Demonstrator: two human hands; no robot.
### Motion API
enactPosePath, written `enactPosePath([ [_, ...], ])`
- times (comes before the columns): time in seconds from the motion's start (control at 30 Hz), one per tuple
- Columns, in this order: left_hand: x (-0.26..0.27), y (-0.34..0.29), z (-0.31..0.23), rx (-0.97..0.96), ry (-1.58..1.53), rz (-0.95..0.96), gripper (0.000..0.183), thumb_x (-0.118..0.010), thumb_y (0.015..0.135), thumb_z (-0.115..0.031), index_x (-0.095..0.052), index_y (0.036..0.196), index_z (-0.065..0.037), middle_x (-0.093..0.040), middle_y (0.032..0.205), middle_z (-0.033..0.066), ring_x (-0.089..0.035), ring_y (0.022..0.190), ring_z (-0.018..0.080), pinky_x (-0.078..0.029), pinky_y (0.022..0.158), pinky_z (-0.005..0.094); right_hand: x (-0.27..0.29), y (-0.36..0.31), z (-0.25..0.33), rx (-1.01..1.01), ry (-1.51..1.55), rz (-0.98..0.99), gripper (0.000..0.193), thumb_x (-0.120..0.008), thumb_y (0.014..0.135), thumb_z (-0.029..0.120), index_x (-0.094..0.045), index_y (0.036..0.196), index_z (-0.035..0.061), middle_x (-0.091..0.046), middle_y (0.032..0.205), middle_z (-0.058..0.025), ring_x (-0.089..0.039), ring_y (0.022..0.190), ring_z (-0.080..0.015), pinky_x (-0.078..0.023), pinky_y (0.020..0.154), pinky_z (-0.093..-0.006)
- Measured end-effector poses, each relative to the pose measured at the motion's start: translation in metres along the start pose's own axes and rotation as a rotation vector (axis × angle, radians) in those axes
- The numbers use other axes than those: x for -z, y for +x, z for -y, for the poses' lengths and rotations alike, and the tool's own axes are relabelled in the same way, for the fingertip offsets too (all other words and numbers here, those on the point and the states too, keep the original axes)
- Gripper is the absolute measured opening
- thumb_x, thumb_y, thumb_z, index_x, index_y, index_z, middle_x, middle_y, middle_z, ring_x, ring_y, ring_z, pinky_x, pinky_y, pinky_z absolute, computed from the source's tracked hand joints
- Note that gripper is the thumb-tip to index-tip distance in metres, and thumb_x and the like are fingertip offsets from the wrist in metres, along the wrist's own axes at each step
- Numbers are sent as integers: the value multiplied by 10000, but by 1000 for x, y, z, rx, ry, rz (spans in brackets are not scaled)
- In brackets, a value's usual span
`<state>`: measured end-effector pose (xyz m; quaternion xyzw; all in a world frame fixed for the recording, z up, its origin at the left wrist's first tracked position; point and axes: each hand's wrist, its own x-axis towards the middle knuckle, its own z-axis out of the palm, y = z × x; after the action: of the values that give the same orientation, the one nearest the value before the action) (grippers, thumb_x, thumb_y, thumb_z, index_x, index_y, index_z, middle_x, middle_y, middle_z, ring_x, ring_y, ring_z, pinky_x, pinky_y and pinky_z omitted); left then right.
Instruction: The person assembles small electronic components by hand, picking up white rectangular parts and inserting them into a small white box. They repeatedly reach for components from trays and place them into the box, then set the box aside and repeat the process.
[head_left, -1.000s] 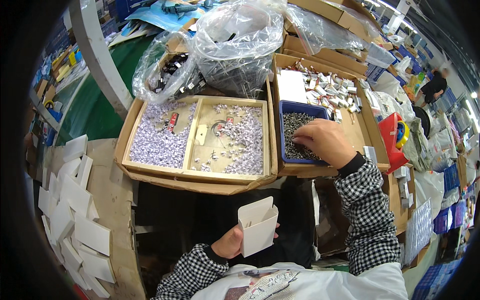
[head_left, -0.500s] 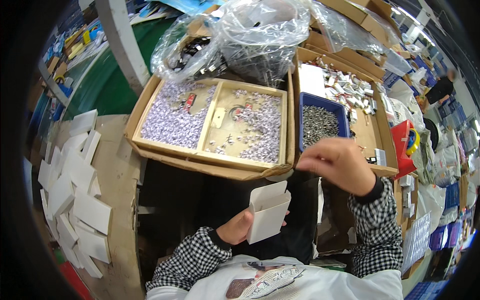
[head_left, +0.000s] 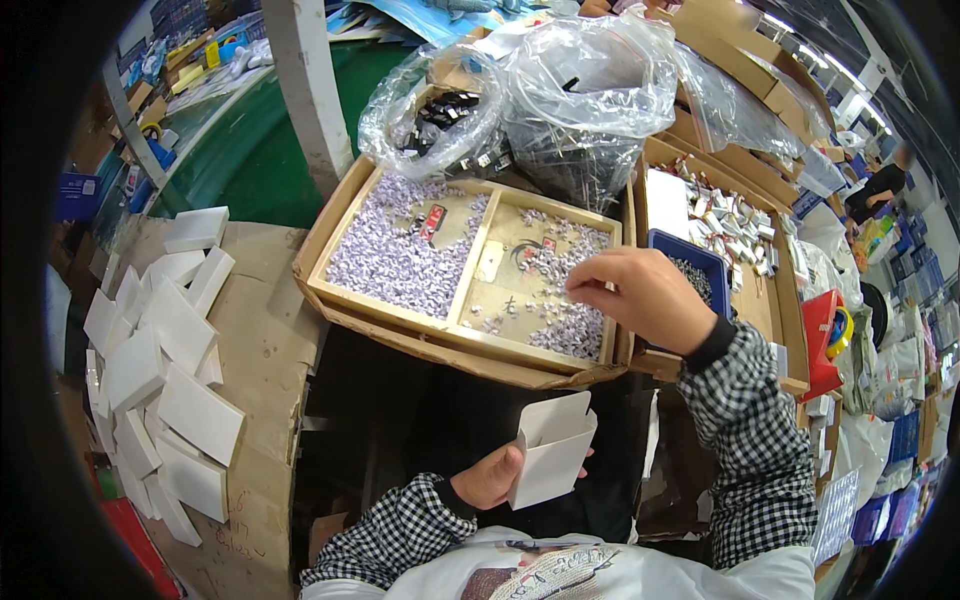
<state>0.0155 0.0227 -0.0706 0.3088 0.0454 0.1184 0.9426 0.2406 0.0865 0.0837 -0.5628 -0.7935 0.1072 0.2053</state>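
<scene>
My left hand [head_left: 490,477] is closed round a small white carton [head_left: 552,450], held upright with its top flap raised. My right hand [head_left: 645,295] hovers at the right part of a divided wooden tray [head_left: 468,275], fingers curled down and pinched together. Whatever lies between those fingertips is too small to make out. Many tiny pale-purple pieces [head_left: 400,265] fill the tray's left compartment, and more pieces [head_left: 570,335] lie scattered in the right one. Partly behind my right hand stands a blue bin [head_left: 690,245] of small metal parts.
White cartons [head_left: 190,410] lie piled on cardboard at the left. Behind the tray sit clear plastic bags [head_left: 590,90] with black parts. A cardboard box [head_left: 790,340] at the right holds small white components [head_left: 735,225]. A red container [head_left: 822,335] stands beyond it.
My right hand has moved left and up, from the blue bin's front edge to above the tray's right compartment. The carton stays in my left hand. The view has shifted slightly.
</scene>
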Motion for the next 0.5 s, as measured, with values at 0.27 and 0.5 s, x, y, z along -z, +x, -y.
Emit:
enactPosePath([
  [0.27, 10, -7, 3, 13, -47, 4, 1104, -572, 685, -742, -204, 1441, -26, -421, 1358, 209, -496, 1197, 274, -433, 995, 419, -35, 56, -27, 48, -119, 97, 148, -631, 804, 164, -692, 888, 59, -644, 882, -93, -602, 877, -274, -481, 794, -373],
  [0.5, 19, -11, 4, -15, -66, 13, 1093, -560, 714, -730, -171, 1454, -25, -386, 1389, 209, -475, 1222, 270, -407, 1017, 414, -29, 67, -24, 139, -220, 228, 145, -661, 806, 157, -655, 890, 39, -638, 844, -106, -607, 823, -261, -493, 739, -359],
])
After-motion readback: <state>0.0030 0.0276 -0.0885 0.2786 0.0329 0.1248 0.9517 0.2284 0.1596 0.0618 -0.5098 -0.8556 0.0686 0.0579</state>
